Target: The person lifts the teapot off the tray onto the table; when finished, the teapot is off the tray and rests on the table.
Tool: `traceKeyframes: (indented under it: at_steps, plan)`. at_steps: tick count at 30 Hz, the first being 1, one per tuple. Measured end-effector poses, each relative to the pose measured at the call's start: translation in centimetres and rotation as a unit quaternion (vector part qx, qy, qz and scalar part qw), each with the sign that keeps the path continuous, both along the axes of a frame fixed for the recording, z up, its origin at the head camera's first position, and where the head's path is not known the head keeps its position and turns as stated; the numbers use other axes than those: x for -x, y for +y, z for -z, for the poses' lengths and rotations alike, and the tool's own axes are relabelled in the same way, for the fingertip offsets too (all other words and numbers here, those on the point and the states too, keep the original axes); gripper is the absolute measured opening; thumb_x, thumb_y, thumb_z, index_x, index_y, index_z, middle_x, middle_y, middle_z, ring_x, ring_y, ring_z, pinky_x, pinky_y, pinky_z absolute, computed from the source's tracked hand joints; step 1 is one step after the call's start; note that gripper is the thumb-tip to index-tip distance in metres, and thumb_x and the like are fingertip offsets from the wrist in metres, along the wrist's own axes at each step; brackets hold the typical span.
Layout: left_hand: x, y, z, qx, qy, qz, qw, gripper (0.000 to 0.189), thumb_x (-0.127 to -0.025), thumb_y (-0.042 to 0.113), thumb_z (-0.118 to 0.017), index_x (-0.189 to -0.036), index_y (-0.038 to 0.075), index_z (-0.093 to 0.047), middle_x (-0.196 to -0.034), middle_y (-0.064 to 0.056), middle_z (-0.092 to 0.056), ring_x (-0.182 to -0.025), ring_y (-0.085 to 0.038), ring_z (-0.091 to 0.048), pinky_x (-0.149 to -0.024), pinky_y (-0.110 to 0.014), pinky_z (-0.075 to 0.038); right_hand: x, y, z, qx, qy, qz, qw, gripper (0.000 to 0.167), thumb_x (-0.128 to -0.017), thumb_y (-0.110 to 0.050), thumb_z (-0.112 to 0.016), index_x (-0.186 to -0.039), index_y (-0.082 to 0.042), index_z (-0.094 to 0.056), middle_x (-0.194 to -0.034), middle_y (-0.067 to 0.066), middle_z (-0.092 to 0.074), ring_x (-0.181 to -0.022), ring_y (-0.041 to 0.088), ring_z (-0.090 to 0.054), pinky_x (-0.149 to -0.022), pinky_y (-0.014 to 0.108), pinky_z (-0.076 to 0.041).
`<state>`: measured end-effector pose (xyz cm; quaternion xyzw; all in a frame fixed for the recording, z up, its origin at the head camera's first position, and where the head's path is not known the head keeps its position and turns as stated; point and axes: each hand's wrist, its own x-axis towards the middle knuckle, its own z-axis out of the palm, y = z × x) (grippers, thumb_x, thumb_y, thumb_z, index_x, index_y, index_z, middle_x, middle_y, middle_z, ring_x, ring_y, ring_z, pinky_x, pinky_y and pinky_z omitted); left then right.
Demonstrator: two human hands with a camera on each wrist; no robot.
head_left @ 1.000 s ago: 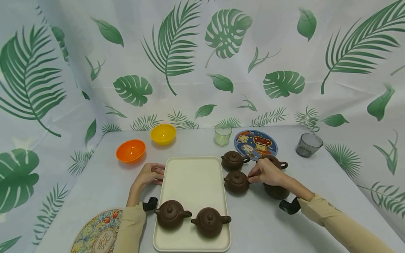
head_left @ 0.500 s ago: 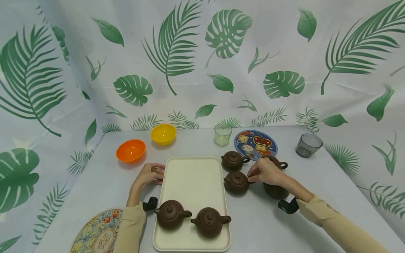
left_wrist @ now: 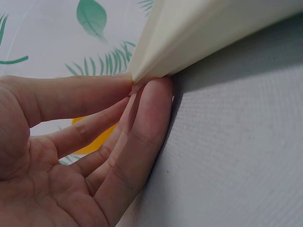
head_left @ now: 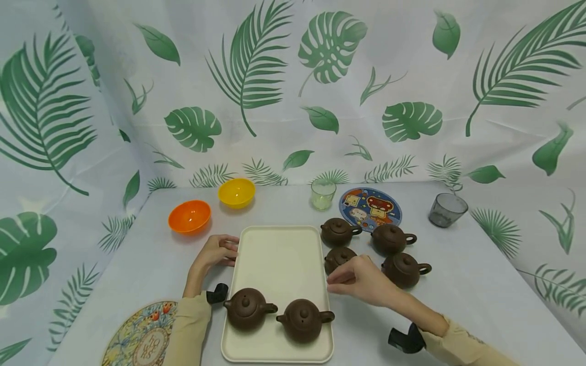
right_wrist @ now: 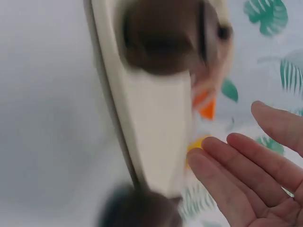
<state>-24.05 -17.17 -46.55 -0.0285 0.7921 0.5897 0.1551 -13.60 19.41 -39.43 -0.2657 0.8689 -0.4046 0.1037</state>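
My left hand (head_left: 218,250) holds the left edge of a cream rectangular tray (head_left: 279,259). In the left wrist view its thumb and forefinger pinch the tray's rim (left_wrist: 149,71). Two dark brown teapots, a left one (head_left: 246,309) and a right one (head_left: 303,320), stand on the tray's near end. Beside the tray's right edge, my right hand (head_left: 366,282) hovers with nothing in its fingers; the right wrist view shows them apart. It partly covers a brown teapot (head_left: 339,256) just right of the tray. Motion blurs the teapot (right_wrist: 165,38) in the right wrist view.
More brown teapots stand right of the tray: one (head_left: 338,232) behind, two (head_left: 390,239) (head_left: 405,269) farther right. Beyond are a blue cartoon mat (head_left: 357,201), a green glass (head_left: 322,195) and a grey glass (head_left: 446,211). Orange (head_left: 189,217) and yellow bowls (head_left: 236,194) sit back left.
My right hand has let go of the middle teapot's handle and moved left and nearer, to the tray's right edge. The teapots stay where they were, and my left hand still holds the tray.
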Motion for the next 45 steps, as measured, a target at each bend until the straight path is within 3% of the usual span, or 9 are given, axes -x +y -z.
traceKeyframes:
  at_steps: [6,16,24,28,36,45]
  plan:
    - [0.0,0.1,-0.1,-0.003,0.000,-0.001,1.0000,0.045,-0.081,-0.009,-0.066,-0.124,-0.011,-0.053,-0.087,-0.013,-0.061,-0.067,-0.017,-0.065,-0.062,-0.034,-0.059,-2.2,-1.5,1.9,0.030,-0.044,-0.030,0.9981,0.018,-0.080,-0.016,-0.078,-0.089,-0.001,-0.076,-0.081,0.000,-0.074,-0.073,0.002,-0.068,-0.062,0.018,-0.055]
    - [0.1,0.4,-0.3,0.004,-0.001,-0.002,1.0000,0.043,-0.082,-0.008,-0.066,-0.123,-0.010,-0.054,-0.088,-0.014,-0.061,-0.068,-0.018,-0.065,-0.063,-0.034,-0.059,-3.8,-2.2,3.6,0.031,0.017,0.012,0.9993,0.005,-0.077,-0.012,-0.079,-0.079,-0.007,-0.077,-0.072,-0.005,-0.072,-0.060,-0.007,-0.058,-0.051,0.017,-0.049]
    - [0.0,0.3,-0.2,-0.001,-0.001,0.001,1.0000,0.044,-0.082,-0.009,-0.065,-0.124,-0.011,-0.053,-0.087,-0.014,-0.061,-0.066,-0.017,-0.065,-0.063,-0.034,-0.060,-4.1,-1.6,3.5,0.057,0.033,0.013,0.9977,0.007,-0.080,-0.010,-0.076,-0.083,-0.004,-0.077,-0.077,0.000,-0.074,-0.069,-0.004,-0.064,-0.053,0.019,-0.053]
    - [-0.1,0.2,-0.2,-0.001,-0.005,-0.002,1.0000,0.044,-0.082,-0.009,-0.066,-0.124,-0.011,-0.053,-0.088,-0.014,-0.061,-0.066,-0.017,-0.064,-0.063,-0.034,-0.060,-3.5,0.1,2.1,0.072,0.042,0.007,0.9965,0.010,-0.082,-0.011,-0.075,-0.087,-0.003,-0.077,-0.082,0.003,-0.074,-0.074,0.000,-0.067,-0.058,0.022,-0.057]
    - [-0.1,0.2,0.0,0.001,-0.009,-0.007,0.9999,0.043,-0.081,-0.009,-0.066,-0.123,-0.010,-0.055,-0.087,-0.014,-0.062,-0.065,-0.018,-0.065,-0.062,-0.034,-0.060,-3.0,6.2,-0.5,0.046,0.051,0.010,0.9976,0.014,-0.083,-0.011,-0.073,-0.090,0.000,-0.076,-0.083,0.003,-0.074,-0.073,0.002,-0.066,-0.058,0.025,-0.057]
    - [0.0,0.1,-0.1,0.005,-0.004,0.002,1.0000,0.044,-0.082,-0.009,-0.065,-0.124,-0.011,-0.053,-0.087,-0.014,-0.062,-0.065,-0.017,-0.064,-0.062,-0.033,-0.059,-4.1,13.3,0.8,0.043,0.075,0.017,0.9961,0.009,-0.081,0.003,-0.071,-0.089,0.004,-0.075,-0.083,0.002,-0.074,-0.073,0.002,-0.067,-0.055,0.022,-0.055]
